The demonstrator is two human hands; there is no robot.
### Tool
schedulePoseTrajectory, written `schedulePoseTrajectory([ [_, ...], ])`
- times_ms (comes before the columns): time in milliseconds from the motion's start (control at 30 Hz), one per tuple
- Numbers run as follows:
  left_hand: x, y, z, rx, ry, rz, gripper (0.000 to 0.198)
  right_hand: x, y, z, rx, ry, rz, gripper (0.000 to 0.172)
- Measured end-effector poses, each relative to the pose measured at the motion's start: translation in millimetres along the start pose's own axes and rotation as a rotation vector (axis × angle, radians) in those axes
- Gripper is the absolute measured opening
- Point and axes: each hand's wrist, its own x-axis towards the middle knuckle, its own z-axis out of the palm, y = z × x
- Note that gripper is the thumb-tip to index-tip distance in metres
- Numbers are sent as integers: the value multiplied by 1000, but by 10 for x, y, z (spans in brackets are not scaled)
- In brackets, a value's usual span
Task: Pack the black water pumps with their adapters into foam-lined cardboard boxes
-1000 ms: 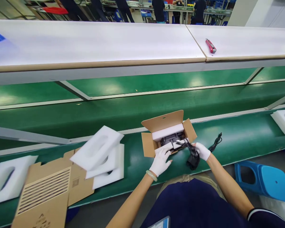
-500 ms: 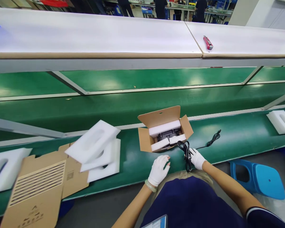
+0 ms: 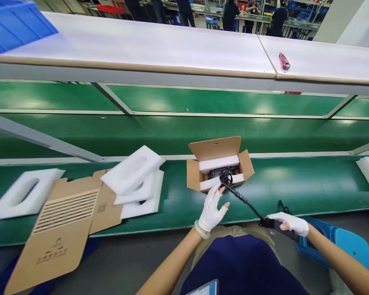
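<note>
My right hand (image 3: 290, 224), in a white glove with bare fingertips, is wrapped round a black power adapter (image 3: 276, 225) at the bench's front edge. From the adapter a black cable (image 3: 244, 198) runs left to a coiled bundle (image 3: 226, 177) over the open cardboard box (image 3: 193, 175). My left hand (image 3: 213, 209), gloved alike, has its thumb spread from its fingers. Its fingertips reach the box's front edge, close beside the coil; whether they touch it I cannot tell. Inside the box, a black device (image 3: 215, 173) lies between white foam pieces (image 3: 219, 164), partly hidden by the coil.
To the left, several white foam pads (image 3: 133, 170) overlap a flattened cardboard sheet (image 3: 63, 229) on the green bench. A raised white shelf carries a blue bin (image 3: 18, 26) and a red cutter (image 3: 284, 61). A blue stool (image 3: 350, 241) stands at right. People work in the background.
My right hand has moved right and now holds the adapter, with the cable stretched out. The coil has shifted onto the box. My left hand has come up to the box's front. The view has turned left.
</note>
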Motion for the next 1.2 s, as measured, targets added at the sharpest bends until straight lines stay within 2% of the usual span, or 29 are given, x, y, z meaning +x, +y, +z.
schedulePoseTrajectory([
  [100,375,289,-114,-68,159,43,49,-310,-384,85,514,36,-53,92],
  [167,674,525,-229,-137,211,113,57,-366,-632,127,662,85,-75,95],
  [200,824,646,-284,-180,188,164,63,-367,-748,138,690,122,-91,93],
  [267,1083,878,-359,-282,55,257,73,-352,-962,145,712,202,-128,87],
  [300,1178,985,-368,-342,-38,258,78,-344,-1062,144,713,233,-143,85],
  [333,1240,1086,-355,-413,-134,215,83,-339,-1159,144,707,264,-161,84],
  [400,1264,1270,-273,-637,-342,45,90,-330,-1344,162,658,356,-197,81],
  [467,1176,1435,-163,-997,-543,-133,94,-309,-1509,231,538,491,-221,76],
  [533,1040,1579,-91,-1352,-627,-313,82,-271,-1625,377,330,641,-245,68],
  [567,978,1638,-83,-1476,-600,-421,73,-248,-1653,479,196,728,-257,64],
  [633,900,1724,-123,-1580,-450,-659,55,-199,-1637,715,-147,917,-288,62],
  [733,909,1787,-253,-1571,-265,-906,48,-114,-1488,1018,-805,1126,-343,81],
  [800,955,1807,-330,-1567,-239,-938,48,-45,-1390,1093,-1120,1204,-344,86],
  [833,974,1811,-362,-1567,-251,-892,48,-9,-1365,1083,-1181,1246,-324,82],
  [900,985,1790,-425,-1516,-327,-688,51,49,-1373,986,-1128,1309,-312,69],
  [967,947,1701,-496,-1298,-378,-443,50,59,-1452,828,-952,1282,-294,54],
  [1033,870,1513,-561,-952,-247,-296,49,7,-1561,667,-700,1148,-205,45],
  [1133,765,1087,-565,-524,78,-258,58,-120,-1679,524,-231,799,-97,54],
  [1200,756,803,-469,-478,122,-250,63,-161,-1698,534,49,591,-150,57],
])
